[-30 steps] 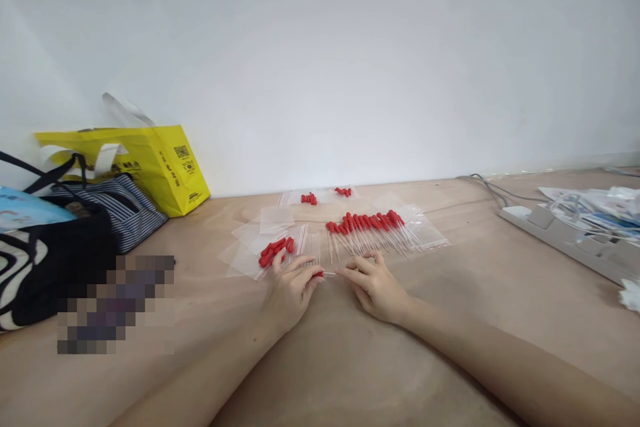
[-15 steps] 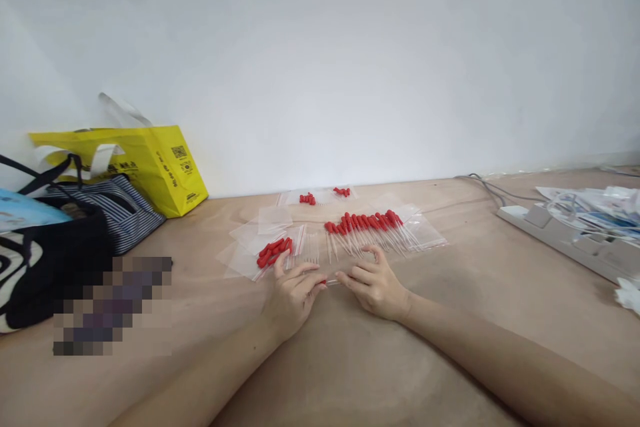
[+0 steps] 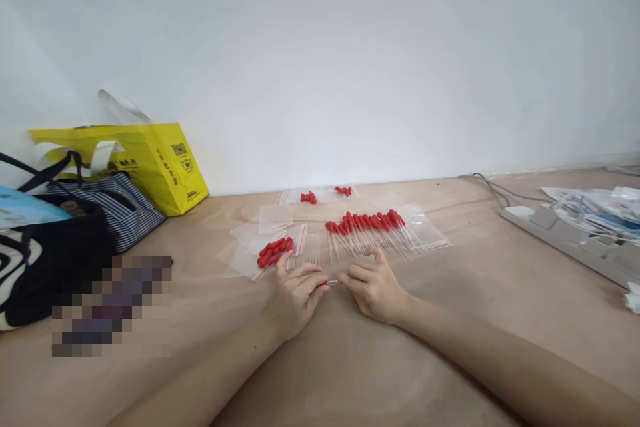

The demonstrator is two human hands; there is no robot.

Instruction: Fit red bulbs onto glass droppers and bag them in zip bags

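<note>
Left hand (image 3: 295,295) pinching a red bulb (image 3: 325,283) at one end of a clear tube (image 3: 333,283), right hand (image 3: 375,288) at the other; on the tabletop (image 3: 330,373), red-topped droppers (image 3: 367,221) in a row near clustered bulbs (image 3: 276,251); yellow bag (image 3: 150,153), far left.

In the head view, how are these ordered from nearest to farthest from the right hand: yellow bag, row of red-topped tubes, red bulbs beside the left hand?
1. Row of red-topped tubes, just beyond the right hand.
2. Red bulbs, left, beside the left hand.
3. Yellow bag, far left, by the wall.
</note>
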